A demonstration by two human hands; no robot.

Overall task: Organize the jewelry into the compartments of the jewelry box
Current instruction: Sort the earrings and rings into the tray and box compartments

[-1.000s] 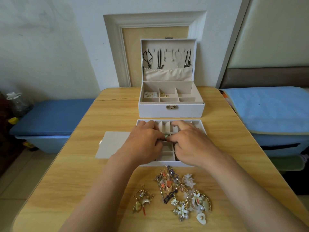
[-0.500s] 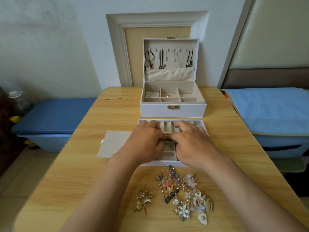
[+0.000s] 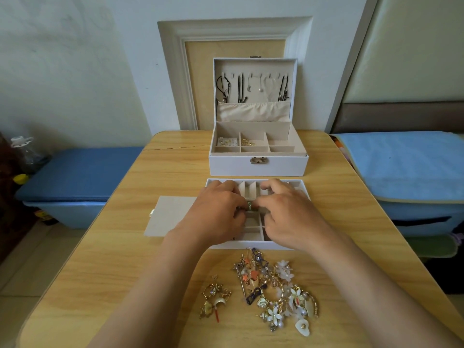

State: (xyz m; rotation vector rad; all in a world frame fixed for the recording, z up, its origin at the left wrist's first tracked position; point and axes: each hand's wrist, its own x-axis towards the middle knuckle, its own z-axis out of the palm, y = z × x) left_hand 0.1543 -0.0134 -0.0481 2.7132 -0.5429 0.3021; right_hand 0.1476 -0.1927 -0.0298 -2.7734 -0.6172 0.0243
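Note:
A white jewelry box (image 3: 258, 166) stands open at the back of the table, necklaces hanging in its lid and small pieces in two rear compartments. Its removable tray (image 3: 249, 190) with beige compartments lies in front of it. My left hand (image 3: 216, 217) and my right hand (image 3: 288, 217) meet over the tray's middle, fingers curled, both pinching a small greenish-gold piece (image 3: 251, 205) between their fingertips. A heap of flower, star and pearl jewelry (image 3: 273, 287) lies on the table near me, with a smaller gold cluster (image 3: 214, 300) to its left.
A flat beige card (image 3: 168, 217) lies left of the tray on the wooden table (image 3: 100, 259). Blue padded benches (image 3: 75, 177) flank the table on both sides. A framed panel (image 3: 233, 38) leans on the wall behind the box.
Both hands stay over the tray's middle, working the small piece between their fingertips; they have barely shifted. The camera view has drifted slightly.

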